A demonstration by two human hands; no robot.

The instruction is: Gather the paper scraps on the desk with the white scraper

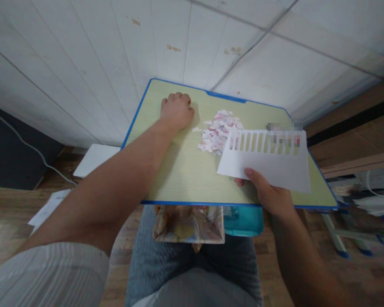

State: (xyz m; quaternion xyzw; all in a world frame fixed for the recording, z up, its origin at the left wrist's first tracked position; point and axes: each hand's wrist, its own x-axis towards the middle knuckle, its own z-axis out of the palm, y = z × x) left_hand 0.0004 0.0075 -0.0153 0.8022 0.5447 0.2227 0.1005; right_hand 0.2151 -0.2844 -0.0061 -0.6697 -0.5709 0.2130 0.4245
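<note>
My right hand point(270, 194) grips the lower edge of a white paper sheet point(262, 164), thumb on top. Along its far side runs a row of several narrow cut-out slots, and the tabletop shows through them. The sheet is tilted and covers the right edge of a heap of small paper slips point(220, 130), white with pinkish marks. My left hand point(177, 111) rests on the tabletop left of the heap, fingers curled under. Whatever it may hold is hidden. A few loose slips lie between that hand and the heap.
The pale yellow-green table point(185, 181) has a blue rim and stands against a white panelled wall. Below its front edge are a patterned fabric box point(192, 230) and a turquoise tray point(248, 221). A wooden shelf point(355, 140) stands on the right; a dark blurred patch lies beyond the sheet.
</note>
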